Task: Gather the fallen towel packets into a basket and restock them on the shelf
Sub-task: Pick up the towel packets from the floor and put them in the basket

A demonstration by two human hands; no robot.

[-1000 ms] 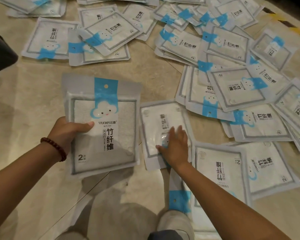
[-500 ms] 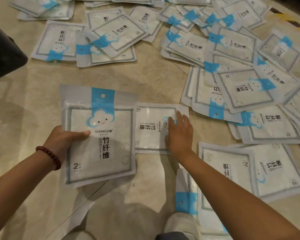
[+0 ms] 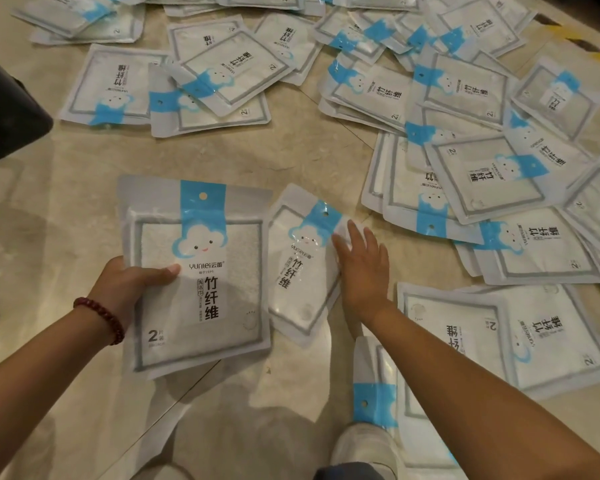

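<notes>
- The loose packet (image 3: pixel 302 268) lies tilted on the floor (image 3: pixel 309 161), just at 3 o'clock of the held stack (image 3: pixel 194 271), with its blue hanger tab pointing to about 1 o'clock.
- It looks light and flat: soft cloth inside a glossy film pouch that is likely to be slippery and to bend when lifted by one corner.
- The best hold is probably a pinch along a side seam or at the blue tab, with the thumb on top and the fingers slid under.
- The right hand (image 3: pixel 361 268) rests on the packet's 3 o'clock edge with its fingers straight and slightly spread. Whether the thumb is under the edge cannot be told.
- The left hand (image 3: pixel 129 285) grips the held stack at its 9 o'clock edge, thumb across the front and fingers behind. Several layered edges show, so slipping between the pouches is a risk.
- More scattered packets (image 3: pixel 482 178) overlap from 10 to 4 o'clock.
- One packet (image 3: pixel 374 393) lies by a white shoe (image 3: pixel 364 448) at 6 o'clock.
- No basket or shelf is visible.
</notes>
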